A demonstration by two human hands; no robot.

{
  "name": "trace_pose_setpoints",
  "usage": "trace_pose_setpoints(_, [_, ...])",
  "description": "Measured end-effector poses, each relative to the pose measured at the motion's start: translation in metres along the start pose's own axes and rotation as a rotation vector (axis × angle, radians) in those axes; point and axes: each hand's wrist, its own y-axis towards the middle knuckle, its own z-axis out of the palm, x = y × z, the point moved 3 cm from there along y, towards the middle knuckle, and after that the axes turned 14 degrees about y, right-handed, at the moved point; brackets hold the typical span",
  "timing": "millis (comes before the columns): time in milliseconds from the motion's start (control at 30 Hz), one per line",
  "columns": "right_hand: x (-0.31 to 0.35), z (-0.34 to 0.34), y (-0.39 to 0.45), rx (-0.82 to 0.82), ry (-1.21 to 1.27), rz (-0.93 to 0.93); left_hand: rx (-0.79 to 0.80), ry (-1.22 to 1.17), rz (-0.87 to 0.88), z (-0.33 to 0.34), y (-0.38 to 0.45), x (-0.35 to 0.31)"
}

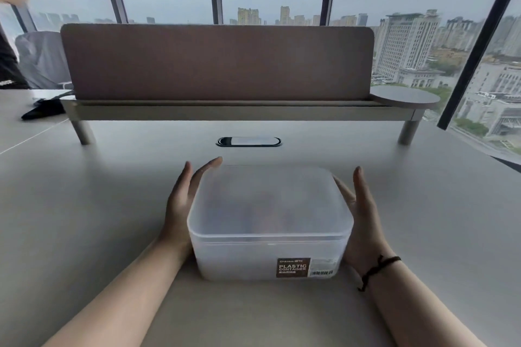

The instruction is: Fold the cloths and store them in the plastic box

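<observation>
I see the plastic box (269, 234) sitting on the pale surface (84, 220), near its front edge and about midway between the left and right edges. It is frosted and translucent, squarish with rounded corners, and its lid (267, 200) is on, overhanging the body a little. A brown label (293, 267) reading "PLASTIC CONTAINER" sits low on the near wall toward its right corner, with a barcode beside it. Dim reddish shapes show through the lid, too blurred to identify. My left hand (180, 205) lies along the box's left wall, fingers (207, 167) straight and released. My right hand (363, 220) flanks the right wall, fingers extended, gripping nothing, a dark cord bracelet (377, 269) on the wrist.
</observation>
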Motion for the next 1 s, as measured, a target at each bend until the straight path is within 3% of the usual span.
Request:
trace_pose_setpoints(100, [-0.003,0.011,-0.01,0.104,-0.041,0.067,0.042,0.066,0.008,0.002,-0.003,0.001])
trace_pose_setpoints(367, [0.002,0.01,-0.006,0.155,-0.13,0.007,0.072,0.125,0.001,0.001,-0.009,0.002])
trace_pose_setpoints(833, [0.0,0.006,-0.004,0.063,-0.075,-0.002,0.01,0.112,-0.027,0.001,-0.013,0.004])
trace_pose_setpoints(933, [-0.001,0.004,-0.008,-0.038,-0.101,-0.009,0.003,0.11,-0.043,0.006,-0.019,0.001])
trace_pose_setpoints(1000, [0.007,0.006,-0.01,-0.11,-0.192,-0.122,-0.001,0.106,-0.048,0.01,-0.022,-0.002])
